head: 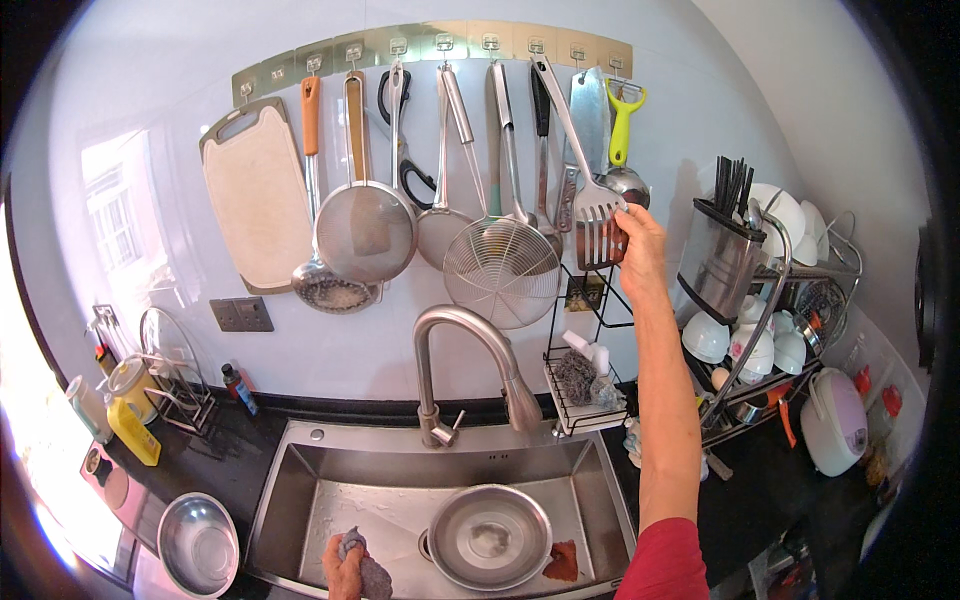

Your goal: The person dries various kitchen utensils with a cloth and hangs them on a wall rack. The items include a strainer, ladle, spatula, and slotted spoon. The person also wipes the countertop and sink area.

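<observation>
My right hand (643, 244) is raised to the wall rack and grips the blade edge of a metal slotted turner (598, 214). The turner's handle slants up to a hook (536, 46) on the metal strip. Low over the front of the stainless steel sink (360, 487), my left hand (343, 571) clasps a crumpled grey cloth (367, 566). A round metal basin (491, 536) sits in the sink, with a reddish-brown cloth or pad (562, 561) beside it. The pull-down faucet (465, 315) arches over the sink.
A wire skimmer (502, 271), a mesh strainer (366, 232), a cleaver (589, 120) and a cutting board (259, 199) hang on the wall. A wire caddy (585, 405) holds a steel scourer (576, 377). At right stands a dish rack (784, 255); a metal bowl (199, 545) is at left.
</observation>
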The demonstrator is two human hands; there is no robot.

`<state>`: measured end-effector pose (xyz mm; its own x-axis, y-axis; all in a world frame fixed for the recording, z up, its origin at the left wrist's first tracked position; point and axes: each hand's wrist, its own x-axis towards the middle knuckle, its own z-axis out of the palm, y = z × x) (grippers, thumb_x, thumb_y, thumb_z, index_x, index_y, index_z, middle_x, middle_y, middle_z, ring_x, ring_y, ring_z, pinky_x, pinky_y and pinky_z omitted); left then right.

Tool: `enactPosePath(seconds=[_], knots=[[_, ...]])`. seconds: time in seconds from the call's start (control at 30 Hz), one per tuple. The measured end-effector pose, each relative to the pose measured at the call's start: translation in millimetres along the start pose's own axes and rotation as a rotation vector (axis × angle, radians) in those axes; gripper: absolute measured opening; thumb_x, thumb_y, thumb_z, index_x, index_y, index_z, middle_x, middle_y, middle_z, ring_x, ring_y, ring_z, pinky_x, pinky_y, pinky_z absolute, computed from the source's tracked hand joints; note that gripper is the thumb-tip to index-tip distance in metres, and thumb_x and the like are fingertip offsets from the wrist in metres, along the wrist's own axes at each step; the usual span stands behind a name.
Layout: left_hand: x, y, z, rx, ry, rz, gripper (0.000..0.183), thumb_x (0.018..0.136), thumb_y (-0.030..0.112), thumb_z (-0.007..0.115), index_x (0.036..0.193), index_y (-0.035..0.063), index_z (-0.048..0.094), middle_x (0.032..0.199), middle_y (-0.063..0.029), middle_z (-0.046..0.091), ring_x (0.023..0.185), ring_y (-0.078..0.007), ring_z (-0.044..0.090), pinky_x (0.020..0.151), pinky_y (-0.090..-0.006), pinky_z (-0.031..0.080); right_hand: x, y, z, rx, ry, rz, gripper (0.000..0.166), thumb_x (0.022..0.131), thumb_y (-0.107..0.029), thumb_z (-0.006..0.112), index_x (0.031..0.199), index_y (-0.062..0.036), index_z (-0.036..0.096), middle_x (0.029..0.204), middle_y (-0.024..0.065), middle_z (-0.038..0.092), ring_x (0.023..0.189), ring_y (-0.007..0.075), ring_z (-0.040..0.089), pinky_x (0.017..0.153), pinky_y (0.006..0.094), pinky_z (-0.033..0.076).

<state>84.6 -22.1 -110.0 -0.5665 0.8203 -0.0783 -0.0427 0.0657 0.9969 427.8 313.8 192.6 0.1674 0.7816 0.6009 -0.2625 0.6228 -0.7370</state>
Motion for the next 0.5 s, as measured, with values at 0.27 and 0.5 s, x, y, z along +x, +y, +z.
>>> enactPosePath(seconds=[0.27, 0.5], knots=[[3.9, -11.9, -9.7, -0.052, 0.035, -0.015, 0.007, 0.078, 0.006, 0.052, 0.084, 0.0027, 0.051, 0.068, -0.0034, 0.05, 0.06, -0.0128, 0.05, 0.054, -0.0255, 0.041, 1.7, 4.0, -0.6, 0.013, 0.058, 0.034, 0.01, 0.084, -0.011, 0.051, 0.083, -0.0058, 0.059, 0.068, -0.0016, 0.056, 0.058, 0.0058, 0.05, 0.045, 0.0221, 0.037], [0.8, -15.4, -13.8, -0.043, 0.033, -0.031, 0.006, 0.078, 0.005, 0.051, 0.083, 0.0028, 0.05, 0.068, -0.0036, 0.05, 0.059, -0.0127, 0.05, 0.054, -0.0247, 0.041, -4.8, -5.0, 1.3, 0.028, 0.032, 0.06, 0.009, 0.084, -0.012, 0.052, 0.087, -0.0056, 0.058, 0.072, -0.0011, 0.057, 0.062, 0.007, 0.054, 0.05, 0.0232, 0.043]])
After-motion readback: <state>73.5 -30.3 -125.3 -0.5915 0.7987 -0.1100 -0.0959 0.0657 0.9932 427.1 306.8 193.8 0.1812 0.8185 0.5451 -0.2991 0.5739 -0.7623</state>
